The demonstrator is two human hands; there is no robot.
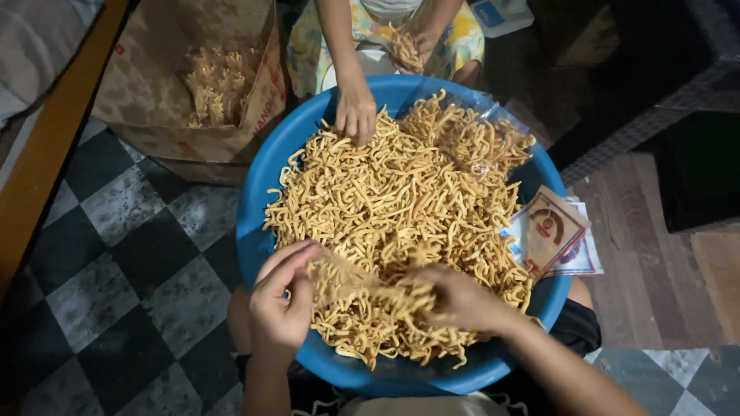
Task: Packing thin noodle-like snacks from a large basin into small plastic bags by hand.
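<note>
Between the two hands hung a clear plastic bag [339,276] — the left hand [284,296] pinched its mouth open, the right hand [455,296] gripped a clump of fried snack sticks [401,208] just right of that mouth, over the blue basin [258,231]. A co-worker's hand [356,112] rested beyond, on the heap.

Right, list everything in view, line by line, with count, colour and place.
Basin: one, blue, centre, on the floor.
Fried snack sticks: a heap, golden, filling the basin.
Clear plastic bags: at least one, filled, at the basin's far right.
Cardboard box: one, brown, upper left, holding more sticks.
Printed labels: a small stack, tan and white, on the basin's right rim.
Floor: black and white checks.
Other person's hand: one, on the heap's far side.
Left hand: holds a clear bag open.
Right hand: pushes sticks into it.
</note>
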